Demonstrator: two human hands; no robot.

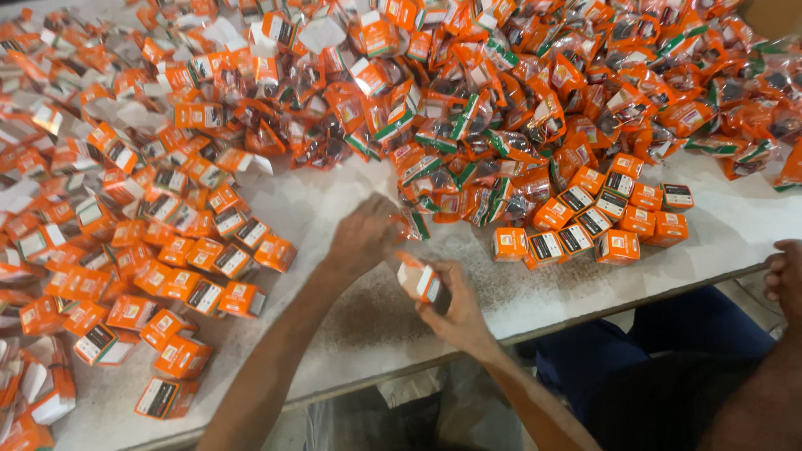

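Dozens of closed orange boxes [180,276] lie loose at the left of the white table [334,209]; right of them the left hand [363,238] reaches to the near edge of the heap of orange packets [501,142], fingers curled (what they grip, I cannot tell); the right hand [455,313] grasps a small orange box [418,280] near the table's near edge; farther right stand neat boxes [601,221]; another person's hand [785,276] rests at the far right.

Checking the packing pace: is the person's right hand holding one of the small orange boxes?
Yes, the right hand grips a small orange and white box above the table, while the left hand reaches toward the packets.
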